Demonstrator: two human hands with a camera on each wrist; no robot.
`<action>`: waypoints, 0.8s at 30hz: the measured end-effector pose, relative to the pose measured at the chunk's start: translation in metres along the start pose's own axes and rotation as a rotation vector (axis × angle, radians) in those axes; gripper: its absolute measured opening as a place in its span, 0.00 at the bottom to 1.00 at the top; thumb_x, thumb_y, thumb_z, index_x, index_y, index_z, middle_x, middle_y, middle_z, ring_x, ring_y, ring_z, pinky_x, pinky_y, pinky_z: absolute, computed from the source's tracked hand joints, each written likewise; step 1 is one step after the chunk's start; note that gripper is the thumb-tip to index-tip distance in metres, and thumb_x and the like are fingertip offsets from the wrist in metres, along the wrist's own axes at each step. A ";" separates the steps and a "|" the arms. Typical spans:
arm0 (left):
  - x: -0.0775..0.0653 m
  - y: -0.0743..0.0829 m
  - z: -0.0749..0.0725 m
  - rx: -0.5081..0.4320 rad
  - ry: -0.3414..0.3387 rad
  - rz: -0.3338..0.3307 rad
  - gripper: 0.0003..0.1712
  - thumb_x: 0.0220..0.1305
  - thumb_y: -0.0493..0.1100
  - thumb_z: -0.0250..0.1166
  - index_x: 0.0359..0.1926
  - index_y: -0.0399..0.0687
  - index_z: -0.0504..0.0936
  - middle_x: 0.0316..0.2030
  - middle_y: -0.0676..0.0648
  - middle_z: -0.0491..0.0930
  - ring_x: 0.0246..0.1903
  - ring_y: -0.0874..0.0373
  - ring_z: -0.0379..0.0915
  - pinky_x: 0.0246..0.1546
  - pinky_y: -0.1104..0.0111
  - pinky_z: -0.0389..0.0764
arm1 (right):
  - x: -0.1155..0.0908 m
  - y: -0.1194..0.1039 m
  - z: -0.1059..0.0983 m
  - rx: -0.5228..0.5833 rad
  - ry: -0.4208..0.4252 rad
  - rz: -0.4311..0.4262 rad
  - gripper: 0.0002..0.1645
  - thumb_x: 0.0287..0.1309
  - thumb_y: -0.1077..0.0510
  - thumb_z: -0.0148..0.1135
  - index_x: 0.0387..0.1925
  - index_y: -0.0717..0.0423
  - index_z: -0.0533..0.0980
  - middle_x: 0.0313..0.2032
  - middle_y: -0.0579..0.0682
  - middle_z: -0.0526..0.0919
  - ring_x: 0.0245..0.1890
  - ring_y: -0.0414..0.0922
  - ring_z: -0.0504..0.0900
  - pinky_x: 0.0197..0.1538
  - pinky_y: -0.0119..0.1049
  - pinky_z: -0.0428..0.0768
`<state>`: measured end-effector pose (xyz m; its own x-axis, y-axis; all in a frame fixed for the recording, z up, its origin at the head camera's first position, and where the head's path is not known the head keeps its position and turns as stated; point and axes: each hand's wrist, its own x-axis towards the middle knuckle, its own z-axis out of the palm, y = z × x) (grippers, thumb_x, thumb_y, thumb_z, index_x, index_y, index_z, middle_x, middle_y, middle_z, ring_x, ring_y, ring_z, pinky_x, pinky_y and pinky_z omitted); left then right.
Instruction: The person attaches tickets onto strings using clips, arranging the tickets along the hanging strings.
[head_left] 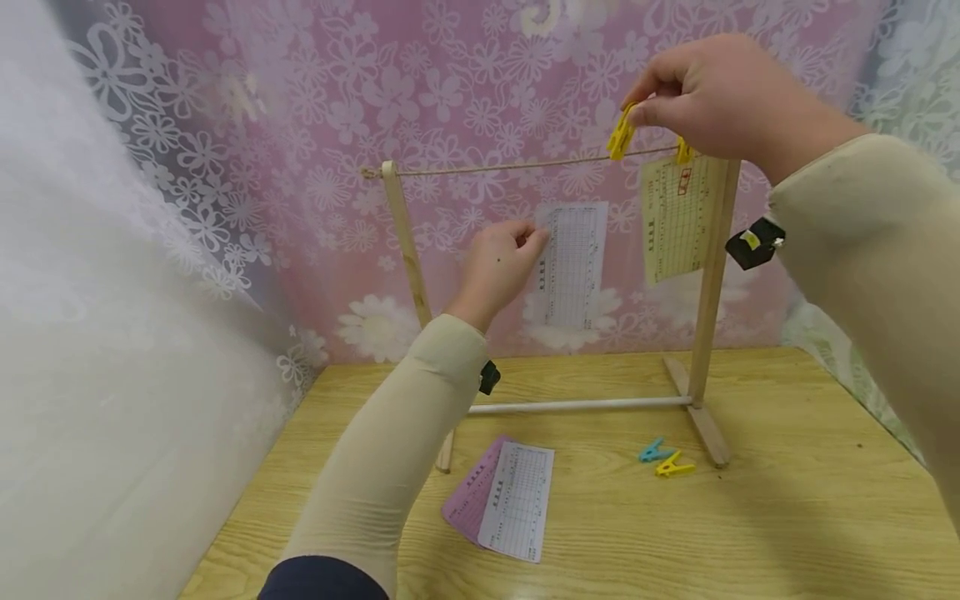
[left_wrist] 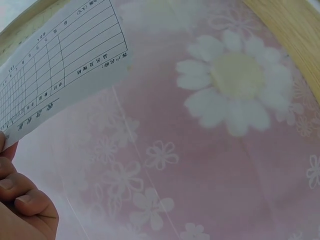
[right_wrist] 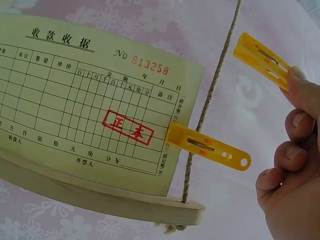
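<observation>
In the head view my left hand (head_left: pixel 501 267) pinches a white receipt slip (head_left: pixel 577 267) by its upper left edge, below the rope (head_left: pixel 517 166). The left wrist view shows the same slip (left_wrist: pixel 65 70) with its printed grid, near the fingers. My right hand (head_left: pixel 712 100) pinches a yellow clothespin (head_left: pixel 620 137) just at the rope. In the right wrist view this clothespin (right_wrist: pixel 262 59) is beside the rope, apart from it. A second yellow clothespin (right_wrist: pixel 207 146) clips a yellow receipt slip (right_wrist: pixel 95 100) with a red stamp to the rope near the right post.
The rope runs between two wooden posts (head_left: pixel 716 283) joined low by a white rod (head_left: pixel 585 405). On the wooden table lie a white slip (head_left: pixel 517 500) over a pink slip (head_left: pixel 471 496), a blue clothespin (head_left: pixel 655 451) and a yellow clothespin (head_left: pixel 674 465). A flowered curtain (head_left: pixel 465 92) hangs behind.
</observation>
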<state>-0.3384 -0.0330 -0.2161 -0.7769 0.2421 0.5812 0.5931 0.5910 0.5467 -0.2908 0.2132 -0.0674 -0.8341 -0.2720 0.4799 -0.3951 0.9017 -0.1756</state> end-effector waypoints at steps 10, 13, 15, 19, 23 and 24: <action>0.016 0.020 0.009 0.014 0.005 -0.021 0.22 0.77 0.55 0.56 0.25 0.50 0.72 0.19 0.50 0.67 0.21 0.58 0.62 0.26 0.70 0.63 | 0.006 0.008 0.004 0.001 -0.027 0.055 0.23 0.75 0.44 0.51 0.57 0.53 0.80 0.51 0.62 0.77 0.38 0.57 0.72 0.28 0.44 0.78; 0.018 0.023 0.011 0.026 0.018 -0.020 0.23 0.77 0.55 0.56 0.24 0.50 0.72 0.19 0.50 0.67 0.21 0.58 0.62 0.25 0.70 0.62 | 0.007 0.008 0.006 0.000 -0.041 0.057 0.23 0.75 0.44 0.51 0.57 0.53 0.80 0.51 0.62 0.77 0.39 0.57 0.72 0.29 0.45 0.78; 0.020 0.025 0.012 0.031 0.027 -0.015 0.22 0.77 0.54 0.57 0.25 0.50 0.73 0.19 0.50 0.68 0.21 0.59 0.64 0.25 0.71 0.63 | 0.008 0.007 0.008 0.006 -0.051 0.056 0.23 0.75 0.44 0.51 0.57 0.52 0.80 0.52 0.62 0.77 0.39 0.58 0.72 0.30 0.44 0.78; 0.021 0.030 0.014 0.016 0.029 -0.025 0.20 0.76 0.54 0.58 0.28 0.50 0.76 0.22 0.51 0.71 0.24 0.60 0.67 0.25 0.71 0.64 | 0.009 0.006 0.011 0.006 -0.069 0.047 0.23 0.75 0.44 0.52 0.58 0.53 0.80 0.52 0.63 0.78 0.38 0.58 0.74 0.30 0.44 0.79; 0.020 0.032 0.014 -0.008 0.026 -0.037 0.17 0.76 0.55 0.58 0.32 0.51 0.80 0.25 0.52 0.76 0.26 0.60 0.71 0.24 0.72 0.66 | 0.009 0.006 0.013 -0.008 -0.071 0.033 0.23 0.75 0.44 0.52 0.57 0.53 0.80 0.50 0.63 0.79 0.36 0.57 0.76 0.29 0.43 0.79; 0.020 0.033 0.014 -0.014 0.027 -0.038 0.17 0.76 0.55 0.58 0.33 0.51 0.81 0.26 0.52 0.77 0.26 0.60 0.71 0.24 0.72 0.66 | 0.009 0.006 0.013 -0.012 -0.072 0.029 0.23 0.75 0.44 0.52 0.57 0.53 0.80 0.49 0.63 0.79 0.35 0.57 0.76 0.29 0.43 0.79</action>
<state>-0.3377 0.0023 -0.1950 -0.7930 0.1986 0.5759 0.5665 0.5881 0.5772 -0.3056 0.2122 -0.0751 -0.8708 -0.2688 0.4117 -0.3662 0.9134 -0.1781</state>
